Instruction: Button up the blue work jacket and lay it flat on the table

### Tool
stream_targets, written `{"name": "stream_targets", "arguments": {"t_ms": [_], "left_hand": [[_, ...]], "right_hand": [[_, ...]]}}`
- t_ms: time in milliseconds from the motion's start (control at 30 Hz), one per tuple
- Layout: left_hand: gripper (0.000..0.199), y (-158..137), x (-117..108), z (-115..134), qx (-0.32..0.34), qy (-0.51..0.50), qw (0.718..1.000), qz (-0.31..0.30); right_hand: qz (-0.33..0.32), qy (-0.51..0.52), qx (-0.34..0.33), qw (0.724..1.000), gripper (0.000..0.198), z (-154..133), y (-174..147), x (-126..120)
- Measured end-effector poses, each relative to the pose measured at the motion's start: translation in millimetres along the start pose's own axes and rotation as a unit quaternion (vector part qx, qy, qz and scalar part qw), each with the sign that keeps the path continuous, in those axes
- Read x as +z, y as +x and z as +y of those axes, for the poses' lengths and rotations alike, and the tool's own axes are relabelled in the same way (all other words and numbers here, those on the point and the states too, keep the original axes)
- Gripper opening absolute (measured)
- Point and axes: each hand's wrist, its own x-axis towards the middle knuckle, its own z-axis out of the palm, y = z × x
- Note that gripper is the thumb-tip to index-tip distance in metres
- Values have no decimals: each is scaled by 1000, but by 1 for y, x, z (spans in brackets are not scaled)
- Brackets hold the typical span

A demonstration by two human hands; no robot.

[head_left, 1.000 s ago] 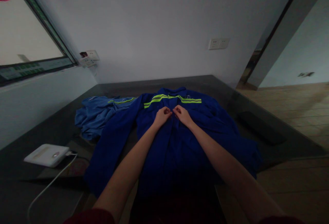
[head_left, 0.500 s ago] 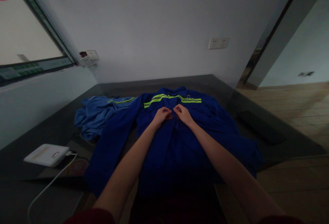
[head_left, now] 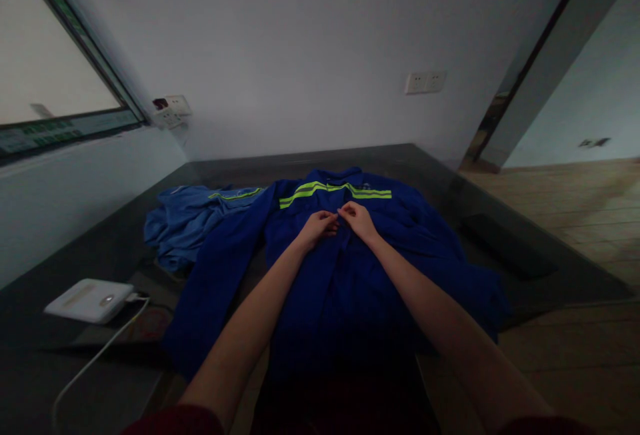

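A dark blue work jacket (head_left: 310, 295) with yellow-green reflective stripes across its chest lies spread on the dark table, collar toward the wall. Just below the stripes, my left hand (head_left: 320, 227) pinches the jacket's front edge. My right hand (head_left: 356, 218) pinches the same front opening from the other side, the fingertips of both hands almost meeting. Whatever small part sits between the fingers is too small to make out. One sleeve stretches down to the left, and the other side of the jacket lies bunched to the right under my forearm.
A crumpled lighter blue garment (head_left: 183, 222) with a similar stripe lies left of the jacket. Nearer on the left is a white power bank (head_left: 90, 300) with a white cable (head_left: 95, 362). A long black object (head_left: 505, 245) rests on the table (head_left: 420, 162) at right.
My left hand has shifted slightly right, bringing its fingertips closer to the right hand's. The right hand and the jacket have hardly moved.
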Motion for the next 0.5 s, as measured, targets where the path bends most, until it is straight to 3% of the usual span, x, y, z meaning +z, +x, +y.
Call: {"name": "stream_targets", "arguments": {"t_ms": [133,367,500], "left_hand": [[12,0,3,-2,5,20,1000,-5],[21,8,6,-11,40,134,990,10],[21,7,-5,-4,127,295,947,16]], "right_hand": [[11,30,18,999,26,1,1,-2],[-28,49,76,996,26,3,-3,3],[-27,-8,59,998,19,0,-4,2]]}}
